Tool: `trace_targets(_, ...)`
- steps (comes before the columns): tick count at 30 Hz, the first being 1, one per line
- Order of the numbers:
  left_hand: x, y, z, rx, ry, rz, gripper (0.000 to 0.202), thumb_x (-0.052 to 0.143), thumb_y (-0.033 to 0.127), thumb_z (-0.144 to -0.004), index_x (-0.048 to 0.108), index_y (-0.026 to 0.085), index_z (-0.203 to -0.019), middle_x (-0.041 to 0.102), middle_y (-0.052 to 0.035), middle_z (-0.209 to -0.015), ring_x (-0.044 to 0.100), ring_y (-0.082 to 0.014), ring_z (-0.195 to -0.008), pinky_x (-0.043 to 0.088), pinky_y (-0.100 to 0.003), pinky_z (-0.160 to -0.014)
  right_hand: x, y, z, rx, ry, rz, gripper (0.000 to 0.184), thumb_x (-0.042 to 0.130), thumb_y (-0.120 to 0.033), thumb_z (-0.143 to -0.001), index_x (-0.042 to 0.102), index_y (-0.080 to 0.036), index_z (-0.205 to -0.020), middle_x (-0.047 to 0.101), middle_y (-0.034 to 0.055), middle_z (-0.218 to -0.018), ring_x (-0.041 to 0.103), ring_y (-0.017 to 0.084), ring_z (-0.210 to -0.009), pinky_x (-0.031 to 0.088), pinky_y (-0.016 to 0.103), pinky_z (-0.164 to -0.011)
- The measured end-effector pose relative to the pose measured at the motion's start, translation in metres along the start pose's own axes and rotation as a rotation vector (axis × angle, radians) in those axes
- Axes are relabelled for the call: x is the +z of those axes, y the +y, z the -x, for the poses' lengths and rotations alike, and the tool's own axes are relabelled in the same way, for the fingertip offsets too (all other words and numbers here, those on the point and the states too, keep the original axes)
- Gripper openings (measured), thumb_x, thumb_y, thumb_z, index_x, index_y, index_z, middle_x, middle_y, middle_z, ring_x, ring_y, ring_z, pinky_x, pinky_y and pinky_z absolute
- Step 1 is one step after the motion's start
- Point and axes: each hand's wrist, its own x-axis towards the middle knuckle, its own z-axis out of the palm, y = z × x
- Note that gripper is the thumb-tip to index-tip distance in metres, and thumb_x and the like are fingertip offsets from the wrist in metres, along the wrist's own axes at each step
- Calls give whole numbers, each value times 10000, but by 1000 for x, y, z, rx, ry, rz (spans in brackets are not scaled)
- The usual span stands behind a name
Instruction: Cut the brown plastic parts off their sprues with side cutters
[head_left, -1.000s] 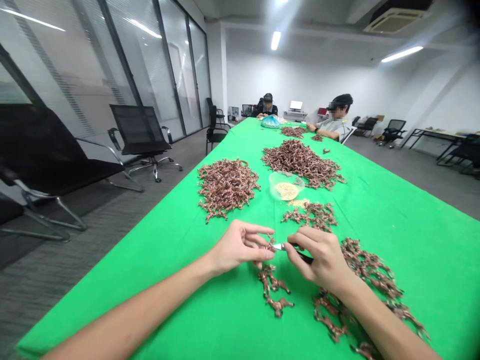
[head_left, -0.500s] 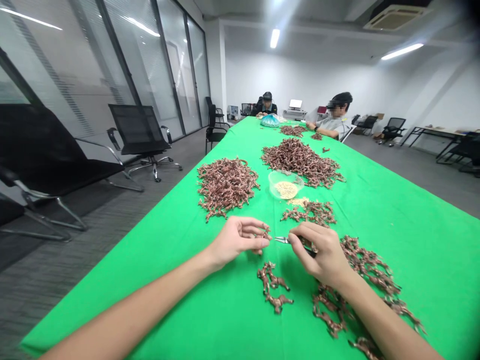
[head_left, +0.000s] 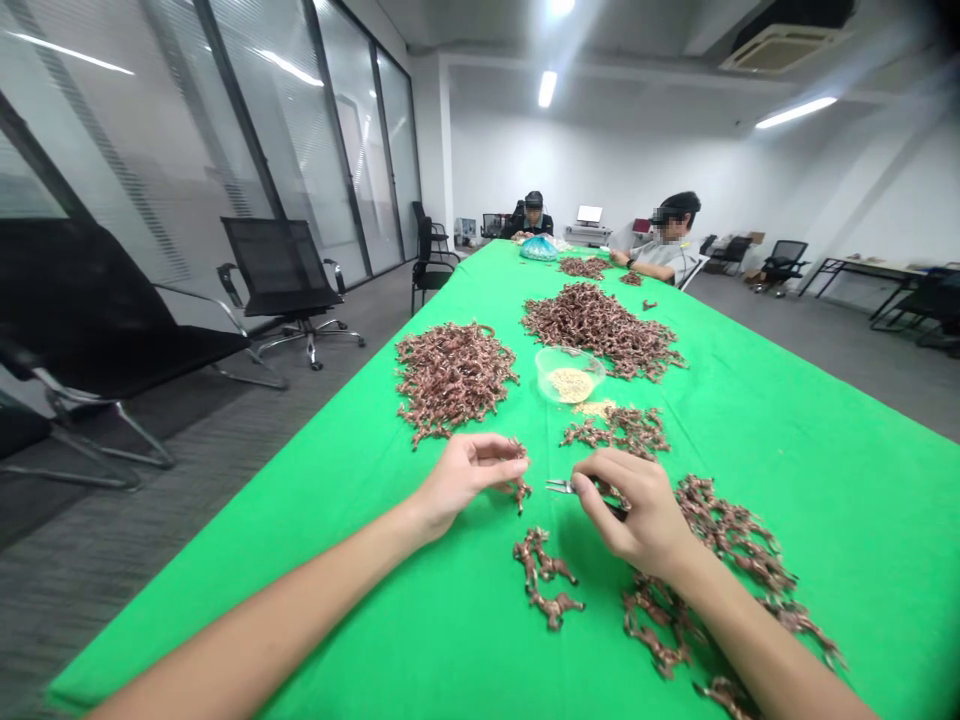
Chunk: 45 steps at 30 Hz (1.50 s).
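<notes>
My left hand [head_left: 469, 480] pinches a small brown animal figurine [head_left: 520, 492] between thumb and fingers; its legs hang below the fingertips. My right hand [head_left: 634, 505] is wrapped round a pair of small pliers [head_left: 559, 487], with silver two-pronged jaws pointing left at the figurine, a gap between them. The dark handle is mostly hidden in the palm. Just below my hands, several similar figurines [head_left: 553, 605] lie on the green cloth [head_left: 450, 620]. More figurines [head_left: 739, 530] are spread beside and under my right forearm.
Beyond my hands stand a left heap [head_left: 456, 380] and a larger far heap [head_left: 600, 330] of figurines. A clear bowl [head_left: 551, 375] holds small beige bits, some spilled beside it. Two people sit at the far end, near a blue bag [head_left: 538, 248]. Office chairs [head_left: 281, 265] stand left.
My left hand has shifted slightly left and turned the figurine, so its legs now point down. The pliers' jaws now look spread. My right hand has barely moved.
</notes>
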Motion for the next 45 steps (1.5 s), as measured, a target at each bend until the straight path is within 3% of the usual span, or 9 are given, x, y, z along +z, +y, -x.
trace_targets(7,0,1,0,-1,-31,4,303,820,324,-739,712,107,-920,737,-87,-862,678,-163,-734,545,-281,-676,0,1,-1,18,0,11,132,531,-211,-959,624,-189,-868,609,18,-747,554,151,-661,397,286,-630)
trace_targets(15,-4,2,-1,71,10,-93,291,833,299,-715,748,128,-935,764,-109,-979,695,-210,-914,520,-331,-892,0,1,-1,8,-3,10,140,527,-204,-956,627,-189,-859,610,14,-746,558,142,-649,394,276,-625)
trace_targets(28,-12,2,-6,125,40,-178,291,820,324,-725,778,144,-949,781,-96,-951,710,-220,-856,537,-320,-829,-1,1,-2,25,-24,1,142,518,-207,-952,624,-186,-860,595,16,-743,539,150,-658,380,282,-632)
trace_targets(35,-11,1,-6,141,67,-214,305,790,343,-762,789,141,-990,770,-121,-1050,690,-263,-1010,514,-358,-937,-1,0,-2,14,-22,3,141,522,-205,-944,627,-180,-852,599,15,-746,534,144,-658,379,281,-629)
trace_targets(45,-9,1,-6,93,92,-93,368,800,358,-753,765,120,-1031,744,-148,-1126,713,-242,-950,542,-381,-921,-1,2,-2,16,-35,12,146,520,-212,-947,631,-186,-855,607,24,-750,550,156,-670,397,287,-634)
